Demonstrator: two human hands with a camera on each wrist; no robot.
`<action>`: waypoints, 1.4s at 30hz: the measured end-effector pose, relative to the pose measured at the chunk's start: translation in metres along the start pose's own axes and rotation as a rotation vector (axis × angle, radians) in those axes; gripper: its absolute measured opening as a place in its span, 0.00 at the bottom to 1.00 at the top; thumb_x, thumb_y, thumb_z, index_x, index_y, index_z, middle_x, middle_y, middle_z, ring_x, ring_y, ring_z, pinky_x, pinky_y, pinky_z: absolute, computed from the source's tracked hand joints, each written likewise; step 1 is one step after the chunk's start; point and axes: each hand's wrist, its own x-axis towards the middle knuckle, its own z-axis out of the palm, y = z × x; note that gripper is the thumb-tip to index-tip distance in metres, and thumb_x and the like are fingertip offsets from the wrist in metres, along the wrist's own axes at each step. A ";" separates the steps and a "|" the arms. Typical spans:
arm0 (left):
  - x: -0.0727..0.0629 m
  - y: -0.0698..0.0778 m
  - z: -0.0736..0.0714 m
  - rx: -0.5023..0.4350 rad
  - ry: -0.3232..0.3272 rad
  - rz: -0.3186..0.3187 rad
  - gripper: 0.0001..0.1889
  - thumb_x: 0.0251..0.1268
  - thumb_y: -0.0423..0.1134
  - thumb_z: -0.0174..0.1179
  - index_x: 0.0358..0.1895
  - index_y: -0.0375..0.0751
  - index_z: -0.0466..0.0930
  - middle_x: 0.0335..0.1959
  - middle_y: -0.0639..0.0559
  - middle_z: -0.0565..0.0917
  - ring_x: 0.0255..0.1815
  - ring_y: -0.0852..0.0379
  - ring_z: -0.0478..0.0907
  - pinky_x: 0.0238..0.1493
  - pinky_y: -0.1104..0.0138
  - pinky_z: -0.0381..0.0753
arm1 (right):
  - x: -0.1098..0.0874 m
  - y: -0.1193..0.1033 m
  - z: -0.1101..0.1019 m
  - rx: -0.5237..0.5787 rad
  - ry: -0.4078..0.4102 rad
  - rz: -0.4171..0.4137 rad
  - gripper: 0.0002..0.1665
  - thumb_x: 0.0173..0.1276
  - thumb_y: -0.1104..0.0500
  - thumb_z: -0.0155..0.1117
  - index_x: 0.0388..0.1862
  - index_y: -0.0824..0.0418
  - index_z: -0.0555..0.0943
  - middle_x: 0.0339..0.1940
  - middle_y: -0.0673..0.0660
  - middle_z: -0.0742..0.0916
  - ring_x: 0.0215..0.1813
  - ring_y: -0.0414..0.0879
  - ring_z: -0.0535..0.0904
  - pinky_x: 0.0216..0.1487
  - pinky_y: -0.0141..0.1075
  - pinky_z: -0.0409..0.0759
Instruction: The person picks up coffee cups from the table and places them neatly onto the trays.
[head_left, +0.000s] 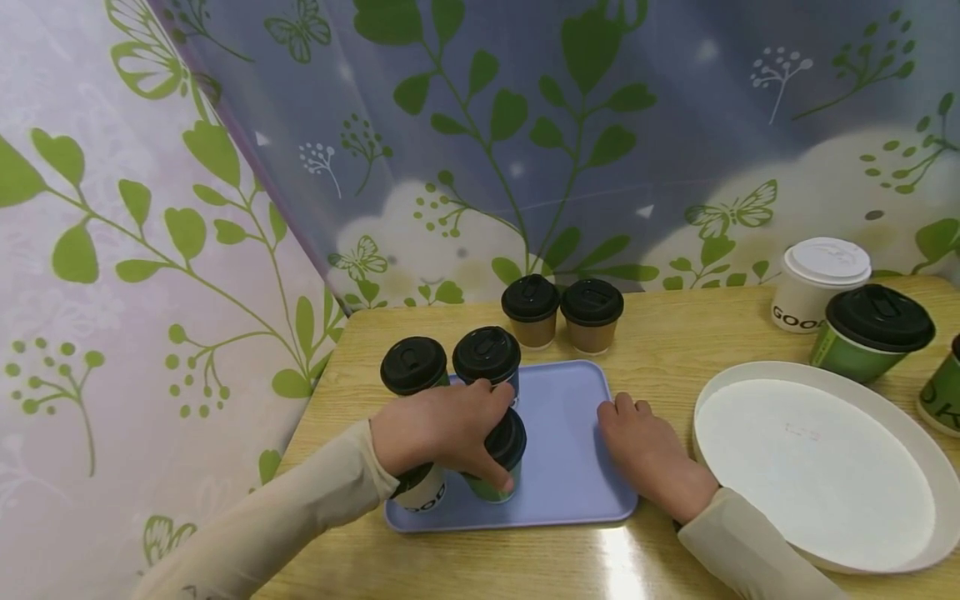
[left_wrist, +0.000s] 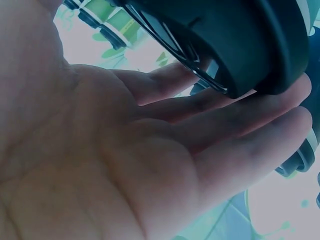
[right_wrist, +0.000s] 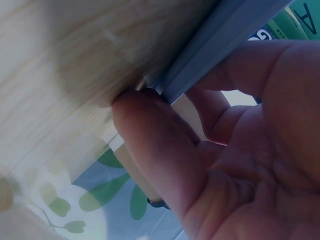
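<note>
- Wooden table (head_left: 345, 567): supports the blue tray (head_left: 562, 442) and everything around it.
- Round white dish (head_left: 847, 475): right of the tray, leaving the tray's surface free for cups.
- Left hand (head_left: 447, 423): over the tray's left half, thumb and fingers spread round the green cup (head_left: 512, 440), seemingly to keep it upright.
- Right hand (head_left: 651, 454): fingers pinch the tray's right rim, probably against sliding.
- Green cup: on the tray's near left part, beside other lidded cups.
- Brown cups (head_left: 534, 332): just behind the tray.
</note>
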 end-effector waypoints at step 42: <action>0.132 -0.062 -0.113 -0.059 0.017 -0.271 0.61 0.57 0.69 0.69 0.85 0.66 0.34 0.86 0.47 0.42 0.83 0.40 0.51 0.68 0.46 0.70 | -0.001 0.000 0.000 0.022 0.023 -0.013 0.06 0.69 0.74 0.58 0.35 0.67 0.72 0.32 0.63 0.73 0.31 0.59 0.72 0.25 0.50 0.77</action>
